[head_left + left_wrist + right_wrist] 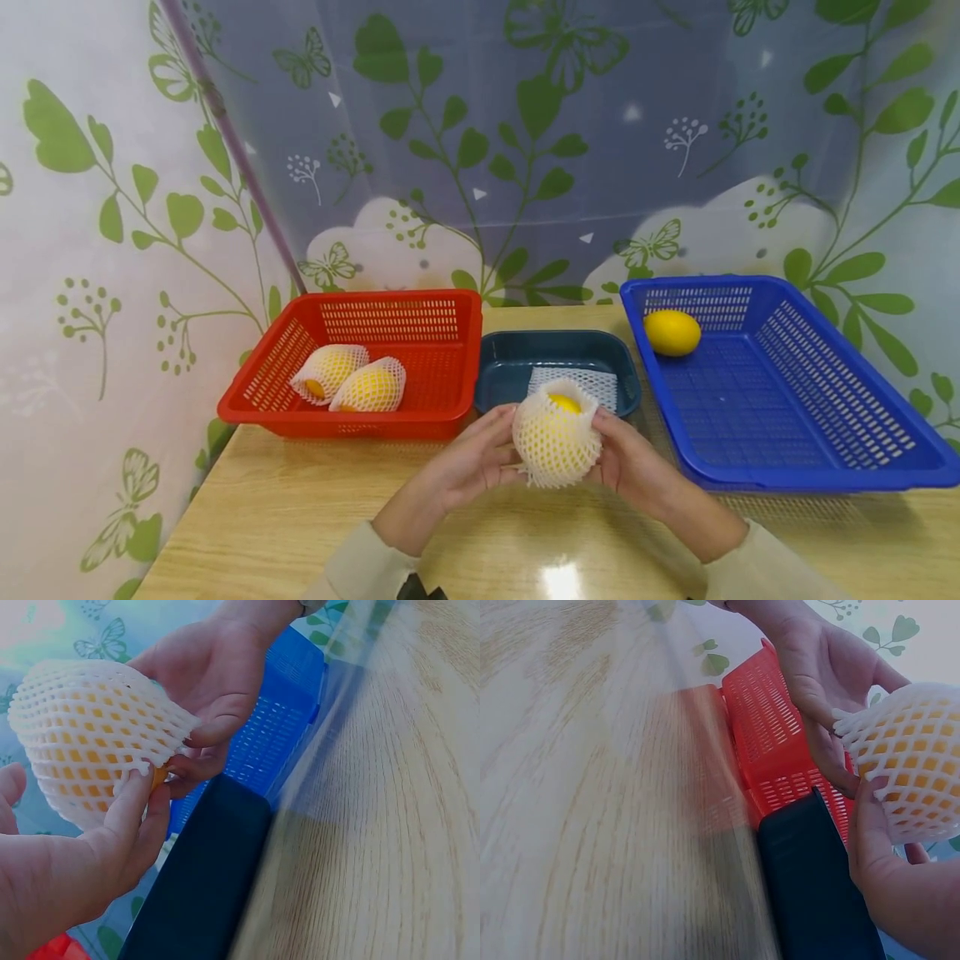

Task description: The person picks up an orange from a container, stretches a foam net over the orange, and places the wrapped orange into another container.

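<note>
Both hands hold up a yellow fruit in a white foam net (pixel 557 446) over the table's middle. The left hand (pixel 476 457) grips its left side, and the right hand (pixel 637 467) grips the other. A patch of yellow shows through the net's open top. In the left wrist view, fingertips of both hands pinch the edge of the foam net (pixel 90 742); the right wrist view also shows fingers at the net's gathered edge (pixel 922 765). Behind the hands, a flat white foam net (pixel 577 383) lies in a dark teal tray (pixel 502 354).
To the left, a red basket (pixel 337 427) contains two netted yellow fruits (pixel 372 387). A blue basket (pixel 742 408) stands at the right, with one bare yellow fruit (pixel 672 333) in its far left corner. A patterned cloth (pixel 465 183) hangs behind the wooden table (pixel 292 508).
</note>
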Tool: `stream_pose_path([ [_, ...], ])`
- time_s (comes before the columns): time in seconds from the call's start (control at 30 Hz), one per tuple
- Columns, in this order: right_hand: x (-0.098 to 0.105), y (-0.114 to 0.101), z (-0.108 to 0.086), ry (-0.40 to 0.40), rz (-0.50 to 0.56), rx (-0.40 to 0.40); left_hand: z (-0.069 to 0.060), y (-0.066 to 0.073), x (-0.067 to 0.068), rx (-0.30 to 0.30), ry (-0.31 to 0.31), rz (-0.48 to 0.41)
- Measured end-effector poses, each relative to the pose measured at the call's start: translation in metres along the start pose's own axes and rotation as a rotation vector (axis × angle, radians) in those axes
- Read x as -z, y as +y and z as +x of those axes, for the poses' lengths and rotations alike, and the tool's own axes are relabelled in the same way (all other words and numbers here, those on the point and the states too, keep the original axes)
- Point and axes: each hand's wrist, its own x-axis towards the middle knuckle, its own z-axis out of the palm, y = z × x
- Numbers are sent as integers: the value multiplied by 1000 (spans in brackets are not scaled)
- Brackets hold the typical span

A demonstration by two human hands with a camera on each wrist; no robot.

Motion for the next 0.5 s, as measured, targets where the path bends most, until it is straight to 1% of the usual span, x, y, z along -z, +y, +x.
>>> stream_pose_path([
  [0.17,-2,0,0,23,12,-6,-1,0,0,12,9,18],
  [0.27,-2,0,1,31,9,0,-1,0,1,9,-2,27],
  [0.37,-3,0,1,31,0,5,-1,0,1,11,-4,18],
  [0.5,-3,1,1,33,7,-6,-1,0,0,19,10,2],
])
